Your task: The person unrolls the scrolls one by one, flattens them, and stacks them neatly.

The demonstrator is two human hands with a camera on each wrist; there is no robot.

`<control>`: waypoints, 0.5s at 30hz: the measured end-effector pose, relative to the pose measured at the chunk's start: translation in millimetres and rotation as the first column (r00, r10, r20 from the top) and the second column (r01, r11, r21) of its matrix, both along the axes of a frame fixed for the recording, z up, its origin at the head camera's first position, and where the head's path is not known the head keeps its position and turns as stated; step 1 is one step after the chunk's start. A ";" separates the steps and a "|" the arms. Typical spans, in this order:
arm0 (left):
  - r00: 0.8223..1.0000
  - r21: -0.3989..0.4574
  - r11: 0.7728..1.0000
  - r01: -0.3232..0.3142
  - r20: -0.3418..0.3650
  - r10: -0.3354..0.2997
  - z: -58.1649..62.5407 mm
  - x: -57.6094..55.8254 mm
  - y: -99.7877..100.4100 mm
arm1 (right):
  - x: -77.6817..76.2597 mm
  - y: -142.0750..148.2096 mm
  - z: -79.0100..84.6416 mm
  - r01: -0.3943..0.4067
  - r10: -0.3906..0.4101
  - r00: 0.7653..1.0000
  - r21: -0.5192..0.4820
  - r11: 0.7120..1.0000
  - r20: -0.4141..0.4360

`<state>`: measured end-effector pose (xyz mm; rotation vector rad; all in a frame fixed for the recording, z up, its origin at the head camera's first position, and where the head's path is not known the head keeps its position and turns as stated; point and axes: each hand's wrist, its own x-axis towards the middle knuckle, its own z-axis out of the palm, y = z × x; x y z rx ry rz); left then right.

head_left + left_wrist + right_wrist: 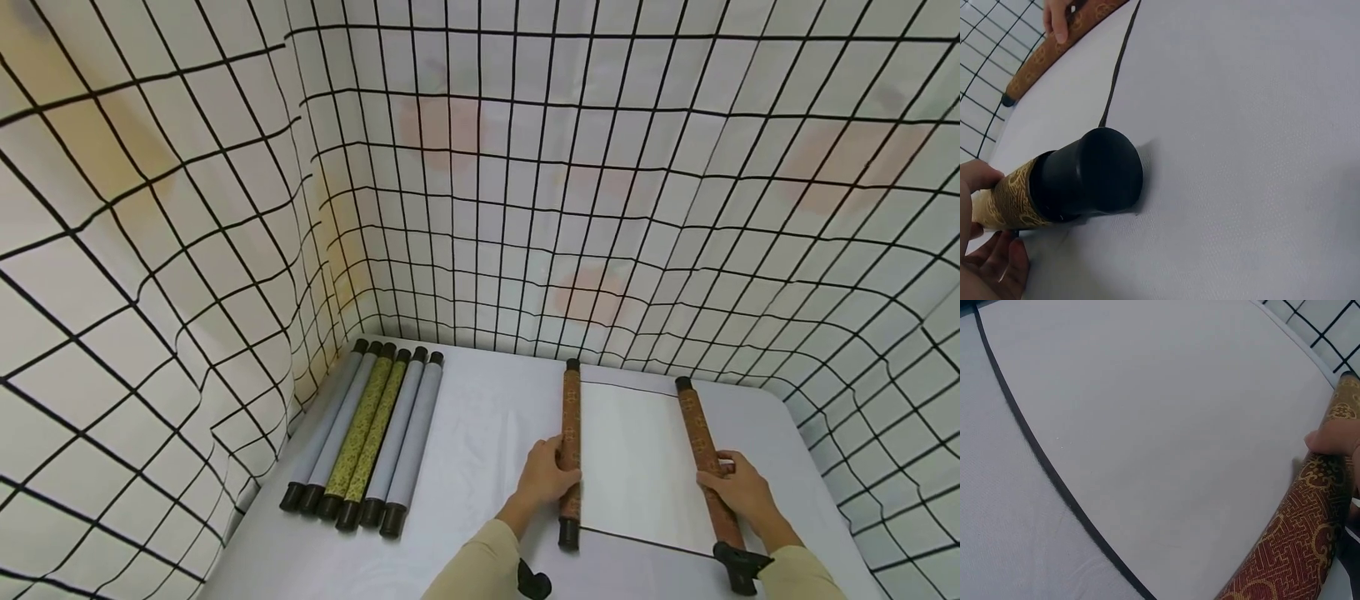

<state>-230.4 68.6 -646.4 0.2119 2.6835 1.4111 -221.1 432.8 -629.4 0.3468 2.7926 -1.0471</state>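
Note:
A hanging scroll lies partly unrolled on the white table, its blank white sheet (637, 458) edged with thin dark lines. My left hand (546, 473) grips the scroll's left roll (572, 408), which is brown-red patterned with black end caps. In the left wrist view the near black cap (1094, 172) points toward the camera, with thumb and fingers around the patterned roll behind it. My right hand (738, 487) holds the right roll (697, 425) below its middle. In the right wrist view the thumb (1332, 437) lies across the red and gold patterned roll (1291, 544).
Several rolled scrolls stand side by side at the table's left: grey ones (416, 442) and two yellow-green patterned ones (360, 433), all with black caps. Black wire grid panels (510, 183) backed by pale cloth enclose the table (480, 433) at the back and sides.

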 end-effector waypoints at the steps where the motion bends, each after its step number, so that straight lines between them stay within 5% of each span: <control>1: 1.000 -0.006 1.000 -0.001 -0.007 0.001 0.3 -0.2 -0.5 | -0.3 0.3 -0.4 0.000 0.000 1.000 0.000 1.000 0.006; 15: 0.999 0.010 1.000 0.002 -0.035 -0.001 -1.7 -0.3 -7.4 | -3.9 9.3 -14.5 0.043 -0.040 0.999 0.094 0.995 -0.029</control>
